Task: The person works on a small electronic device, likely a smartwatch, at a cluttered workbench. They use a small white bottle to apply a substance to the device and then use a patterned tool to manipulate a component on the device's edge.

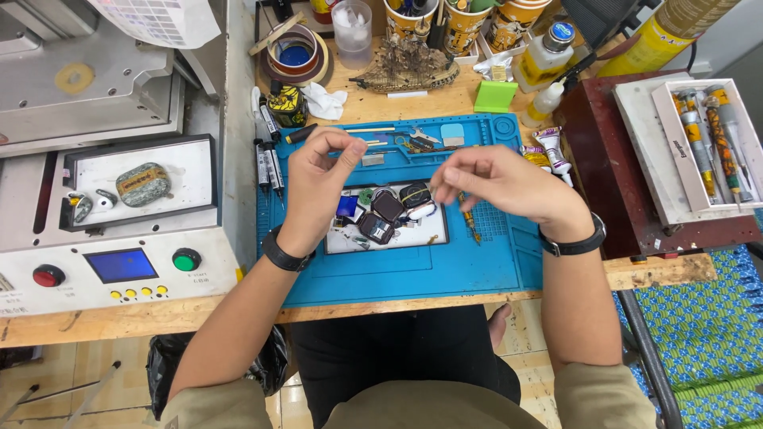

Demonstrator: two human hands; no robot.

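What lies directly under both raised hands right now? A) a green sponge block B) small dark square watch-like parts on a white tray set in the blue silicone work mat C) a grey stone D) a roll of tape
B: the small dark square parts sit on the white tray in the blue silicone work mat, below the left hand and right hand.

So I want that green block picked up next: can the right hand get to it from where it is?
Probably yes. The green block lies on bare wood beyond the blue mat, up from the right hand; only a small white bottle stands beside it.
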